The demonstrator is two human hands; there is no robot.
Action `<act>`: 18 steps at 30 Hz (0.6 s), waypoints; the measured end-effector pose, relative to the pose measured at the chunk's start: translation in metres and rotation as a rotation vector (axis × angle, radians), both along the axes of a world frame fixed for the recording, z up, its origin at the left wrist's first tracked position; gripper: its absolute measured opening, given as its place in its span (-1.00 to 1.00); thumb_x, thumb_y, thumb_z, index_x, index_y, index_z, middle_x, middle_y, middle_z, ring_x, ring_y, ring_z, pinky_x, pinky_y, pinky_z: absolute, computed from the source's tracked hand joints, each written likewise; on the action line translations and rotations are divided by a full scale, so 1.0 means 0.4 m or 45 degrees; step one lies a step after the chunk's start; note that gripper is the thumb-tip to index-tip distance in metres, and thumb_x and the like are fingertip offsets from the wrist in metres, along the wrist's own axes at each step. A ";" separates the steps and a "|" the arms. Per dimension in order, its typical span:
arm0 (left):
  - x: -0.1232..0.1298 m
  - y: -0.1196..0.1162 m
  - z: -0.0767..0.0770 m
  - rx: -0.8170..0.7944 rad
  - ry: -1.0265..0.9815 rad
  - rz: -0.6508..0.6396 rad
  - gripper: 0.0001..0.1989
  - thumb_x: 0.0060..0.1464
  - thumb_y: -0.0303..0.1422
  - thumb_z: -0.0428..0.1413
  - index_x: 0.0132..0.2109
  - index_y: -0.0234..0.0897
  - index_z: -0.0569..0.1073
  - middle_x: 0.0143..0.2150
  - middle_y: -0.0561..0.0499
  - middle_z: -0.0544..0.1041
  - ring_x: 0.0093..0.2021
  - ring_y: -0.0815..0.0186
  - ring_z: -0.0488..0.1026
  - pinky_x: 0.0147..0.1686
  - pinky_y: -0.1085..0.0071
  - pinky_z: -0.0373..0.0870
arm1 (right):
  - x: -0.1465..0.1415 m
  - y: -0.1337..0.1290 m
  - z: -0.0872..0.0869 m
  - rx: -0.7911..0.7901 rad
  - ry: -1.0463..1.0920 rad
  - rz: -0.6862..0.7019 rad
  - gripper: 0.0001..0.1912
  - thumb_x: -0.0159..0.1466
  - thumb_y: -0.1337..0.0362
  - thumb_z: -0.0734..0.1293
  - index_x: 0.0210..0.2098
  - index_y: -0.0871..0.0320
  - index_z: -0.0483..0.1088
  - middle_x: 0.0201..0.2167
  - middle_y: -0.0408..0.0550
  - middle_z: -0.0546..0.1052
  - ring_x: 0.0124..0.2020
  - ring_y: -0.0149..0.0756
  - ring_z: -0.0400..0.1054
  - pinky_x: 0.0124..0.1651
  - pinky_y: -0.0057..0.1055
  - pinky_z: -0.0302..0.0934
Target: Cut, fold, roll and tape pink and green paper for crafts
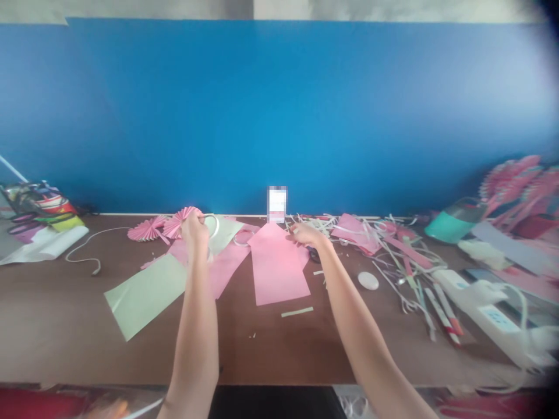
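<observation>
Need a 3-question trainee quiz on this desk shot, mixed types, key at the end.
1. Which is nearest the left hand?
A) power strip
B) pink fan
C) pens

2. True or false: the white disc lies on the desk, to the right of the right hand.

3. Fill in: the big panel behind the desk is ____.

Key: 1. B; 2. True; 3. Blue
</observation>
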State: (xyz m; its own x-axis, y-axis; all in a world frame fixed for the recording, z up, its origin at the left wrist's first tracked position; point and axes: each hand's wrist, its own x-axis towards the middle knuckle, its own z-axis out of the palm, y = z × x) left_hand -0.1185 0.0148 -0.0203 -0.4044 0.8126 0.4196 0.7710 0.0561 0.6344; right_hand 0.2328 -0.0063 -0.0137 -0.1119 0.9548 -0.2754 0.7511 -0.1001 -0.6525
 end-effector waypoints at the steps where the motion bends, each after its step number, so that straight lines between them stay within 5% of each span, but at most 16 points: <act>1: -0.001 0.004 0.015 0.059 -0.009 0.031 -0.77 0.13 -0.46 -0.07 -0.13 -0.25 0.44 -0.16 -0.15 0.53 -0.05 0.06 0.41 -0.08 0.17 0.26 | 0.000 0.000 0.001 0.030 -0.015 -0.023 -0.52 0.17 0.14 0.40 0.02 0.23 0.30 -0.30 0.08 0.59 -0.41 -0.26 0.48 -0.46 -0.46 0.21; 4: 0.011 0.010 0.047 0.137 -0.039 -0.047 -0.80 0.11 -0.44 -0.03 -0.14 -0.22 0.43 -0.21 -0.06 0.55 -0.20 0.18 0.47 -0.18 0.29 0.31 | 0.000 -0.006 0.009 0.150 -0.060 -0.083 -0.53 0.18 0.09 0.37 0.01 0.20 0.34 -0.23 0.08 0.58 -0.32 -0.22 0.48 -0.35 -0.43 0.21; 9: 0.069 0.003 0.070 0.075 -0.138 -0.519 -0.88 0.07 -0.36 0.03 -0.24 -0.25 0.43 -0.30 -0.01 0.54 -0.42 0.31 0.47 -0.36 0.40 0.35 | -0.032 -0.043 0.056 0.471 0.021 -0.076 -0.65 0.21 0.14 0.34 -0.06 0.17 0.41 -0.13 0.05 0.56 -0.17 -0.21 0.44 -0.20 -0.43 0.19; 12: 0.114 -0.007 0.082 -0.065 -0.220 -0.776 -0.84 0.04 -0.27 0.10 -0.28 -0.25 0.45 -0.36 -0.02 0.55 -0.45 0.30 0.48 -0.46 0.42 0.35 | -0.077 -0.062 0.075 0.502 0.217 0.003 -0.69 0.25 0.17 0.29 -0.05 0.17 0.41 -0.14 0.02 0.55 -0.23 -0.28 0.43 -0.24 -0.44 0.20; 18: 0.210 -0.038 0.113 -0.163 -0.283 -1.130 -0.74 0.06 -0.16 0.11 -0.29 -0.27 0.51 -0.28 -0.08 0.61 -0.45 0.28 0.52 -0.41 0.39 0.42 | -0.176 -0.049 0.028 0.459 0.556 -0.001 -0.48 0.22 0.08 0.37 0.09 0.18 0.28 -0.10 0.05 0.54 -0.13 -0.29 0.42 -0.21 -0.48 0.25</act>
State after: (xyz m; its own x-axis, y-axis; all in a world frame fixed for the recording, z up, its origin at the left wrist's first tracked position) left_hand -0.0346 -0.0003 0.0248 0.3284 0.8982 0.2922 0.4265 -0.4171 0.8026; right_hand 0.1622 -0.0259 -0.0027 -0.1415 0.9800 0.1397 0.4035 0.1859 -0.8959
